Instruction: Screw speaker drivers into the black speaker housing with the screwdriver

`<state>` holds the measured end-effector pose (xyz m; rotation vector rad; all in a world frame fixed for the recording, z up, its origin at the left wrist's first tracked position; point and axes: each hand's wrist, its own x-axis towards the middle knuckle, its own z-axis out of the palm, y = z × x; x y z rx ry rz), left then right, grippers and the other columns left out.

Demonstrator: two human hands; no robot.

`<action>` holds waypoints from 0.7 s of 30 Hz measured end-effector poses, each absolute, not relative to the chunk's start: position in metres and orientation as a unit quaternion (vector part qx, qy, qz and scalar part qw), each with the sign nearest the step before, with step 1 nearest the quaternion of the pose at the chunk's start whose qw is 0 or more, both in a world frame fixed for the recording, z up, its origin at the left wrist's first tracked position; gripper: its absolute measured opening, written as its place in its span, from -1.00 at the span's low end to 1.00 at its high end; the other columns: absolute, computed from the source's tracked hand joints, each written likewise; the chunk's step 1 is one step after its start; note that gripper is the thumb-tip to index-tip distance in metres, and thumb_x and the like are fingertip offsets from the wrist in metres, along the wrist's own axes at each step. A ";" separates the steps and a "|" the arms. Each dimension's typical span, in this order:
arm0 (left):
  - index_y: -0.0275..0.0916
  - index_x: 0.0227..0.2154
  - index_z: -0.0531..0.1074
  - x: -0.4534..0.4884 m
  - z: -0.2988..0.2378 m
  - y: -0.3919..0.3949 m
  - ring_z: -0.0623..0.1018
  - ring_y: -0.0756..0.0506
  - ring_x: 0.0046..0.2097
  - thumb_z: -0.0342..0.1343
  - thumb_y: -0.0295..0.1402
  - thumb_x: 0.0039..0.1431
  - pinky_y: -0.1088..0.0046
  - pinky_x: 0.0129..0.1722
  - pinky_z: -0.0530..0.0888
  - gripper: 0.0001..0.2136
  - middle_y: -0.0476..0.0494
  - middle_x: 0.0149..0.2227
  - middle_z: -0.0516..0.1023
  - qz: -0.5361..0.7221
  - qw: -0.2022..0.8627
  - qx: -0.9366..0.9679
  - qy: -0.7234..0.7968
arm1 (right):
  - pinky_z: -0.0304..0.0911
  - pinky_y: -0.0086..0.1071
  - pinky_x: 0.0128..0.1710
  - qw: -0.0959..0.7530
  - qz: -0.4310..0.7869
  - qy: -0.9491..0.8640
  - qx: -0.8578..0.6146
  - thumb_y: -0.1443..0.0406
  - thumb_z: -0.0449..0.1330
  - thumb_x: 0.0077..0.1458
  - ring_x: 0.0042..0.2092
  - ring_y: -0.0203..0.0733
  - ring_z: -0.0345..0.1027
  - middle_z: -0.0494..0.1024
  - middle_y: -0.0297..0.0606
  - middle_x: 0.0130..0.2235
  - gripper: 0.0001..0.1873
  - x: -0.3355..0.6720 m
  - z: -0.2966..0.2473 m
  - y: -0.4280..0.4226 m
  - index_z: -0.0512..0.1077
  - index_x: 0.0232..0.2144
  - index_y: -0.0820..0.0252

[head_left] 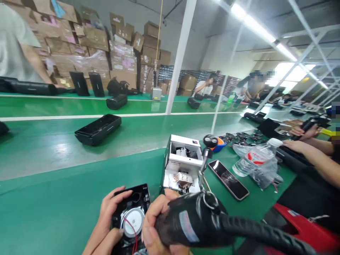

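My left hand (107, 216) grips the left edge of an open black speaker housing (143, 193), low in the head view. A round speaker driver (133, 222) with a pale back sits inside it, and red wires (135, 237) run across. My right hand (154, 223) is wrapped around a thick black electric screwdriver (195, 221) with a ribbed cable sleeve. Its tip is hidden behind my fingers, so I cannot tell whether it touches the housing. Just beyond stands a white screw feeder (182, 159).
Right of the feeder lie a phone (228, 179) and a water bottle (257, 157). A co-worker's hands (305, 138) are at the far right. On the conveyor belt (148, 131) rests a black speaker case (98, 129). A white post (182, 56) rises beyond it.
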<state>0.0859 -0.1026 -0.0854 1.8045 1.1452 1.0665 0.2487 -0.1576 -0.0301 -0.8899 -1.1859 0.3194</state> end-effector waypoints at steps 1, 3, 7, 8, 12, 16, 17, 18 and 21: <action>-0.02 0.18 0.51 0.086 -0.088 -0.098 0.28 -0.52 0.44 0.07 -0.17 0.27 -0.41 0.53 0.07 -0.56 -0.25 0.36 0.33 0.422 0.352 0.701 0.455 | 0.16 -0.36 -0.74 0.752 0.148 -0.518 -0.381 0.16 0.21 0.44 -0.65 -0.24 0.17 0.37 -0.42 -0.39 -0.41 0.251 -0.021 -0.157 0.13 0.40 -0.19; -0.02 0.07 0.59 0.086 -0.090 -0.090 0.39 -0.49 0.37 0.07 -0.18 0.30 -0.35 0.52 0.17 -0.64 -0.22 0.27 0.45 0.428 0.342 0.691 0.471 | 0.20 -0.36 -0.70 0.799 0.152 -0.480 -0.328 0.22 0.19 0.49 -0.64 -0.25 0.16 0.33 -0.45 -0.42 -0.47 0.263 0.000 -0.158 0.20 0.40 -0.19; -0.02 0.02 0.62 0.083 -0.089 -0.080 0.42 -0.47 0.33 0.09 -0.26 0.27 -0.30 0.52 0.21 -0.67 -0.18 0.20 0.50 0.434 0.343 0.680 0.482 | 0.39 -0.27 -0.42 0.832 0.091 -0.439 -0.327 0.30 0.18 0.55 -0.48 -0.24 0.27 0.32 -0.46 -0.38 -0.74 0.311 0.033 -0.155 0.39 0.20 -0.07; -0.03 0.05 0.61 0.082 -0.089 -0.079 0.40 -0.47 0.34 0.09 -0.28 0.24 -0.32 0.52 0.20 -0.64 -0.18 0.21 0.48 0.435 0.345 0.679 0.481 | 0.39 -0.26 -0.42 0.829 0.046 -0.450 -0.329 0.33 0.23 0.50 -0.48 -0.22 0.28 0.34 -0.47 -0.39 -0.64 0.322 0.036 -0.152 0.36 0.24 -0.06; -0.07 0.16 0.52 0.081 -0.085 -0.085 0.31 -0.49 0.40 0.03 -0.37 0.18 -0.41 0.53 0.11 -0.52 -0.21 0.29 0.36 0.434 0.356 0.679 0.474 | 0.42 -0.23 -0.37 0.789 -0.019 -0.488 -0.373 0.43 0.30 0.39 -0.46 -0.19 0.34 0.46 -0.51 -0.36 -0.30 0.343 0.037 -0.139 0.13 0.41 -0.04; 0.01 0.31 0.35 0.081 -0.075 -0.099 0.13 -0.45 0.50 -0.06 -0.37 0.25 -0.50 0.52 0.03 -0.44 -0.17 0.42 0.17 0.432 0.399 0.676 0.444 | 0.40 -0.29 -0.45 0.787 0.038 -0.457 -0.414 0.42 0.35 0.33 -0.50 -0.21 0.32 0.48 -0.48 -0.40 -0.28 0.327 0.038 -0.141 0.17 0.40 0.09; 0.04 0.32 0.33 0.081 -0.072 -0.103 0.10 -0.43 0.51 -0.09 -0.37 0.29 -0.52 0.51 0.01 -0.45 -0.15 0.44 0.13 0.433 0.415 0.670 0.437 | 0.39 -0.33 -0.48 0.786 0.066 -0.446 -0.423 0.43 0.37 0.32 -0.52 -0.22 0.31 0.47 -0.49 -0.41 -0.24 0.324 0.037 -0.146 0.16 0.42 0.06; 0.07 0.32 0.32 0.082 -0.070 -0.106 0.08 -0.41 0.52 -0.11 -0.37 0.33 -0.53 0.51 -0.01 -0.48 -0.14 0.44 0.11 0.434 0.429 0.664 0.433 | 0.37 -0.37 -0.52 0.787 0.098 -0.438 -0.424 0.44 0.37 0.33 -0.54 -0.23 0.29 0.46 -0.51 -0.43 -0.24 0.325 0.035 -0.152 0.17 0.42 0.00; 0.10 0.31 0.32 0.085 -0.064 -0.110 0.06 -0.37 0.51 -0.12 -0.43 0.34 -0.53 0.50 -0.03 -0.47 -0.12 0.43 0.08 0.437 0.442 0.656 0.428 | 0.33 -0.39 -0.59 0.770 0.205 -0.475 -0.374 0.41 0.24 0.46 -0.62 -0.25 0.19 0.38 -0.51 -0.53 -0.76 0.347 0.017 -0.178 0.44 0.04 -0.06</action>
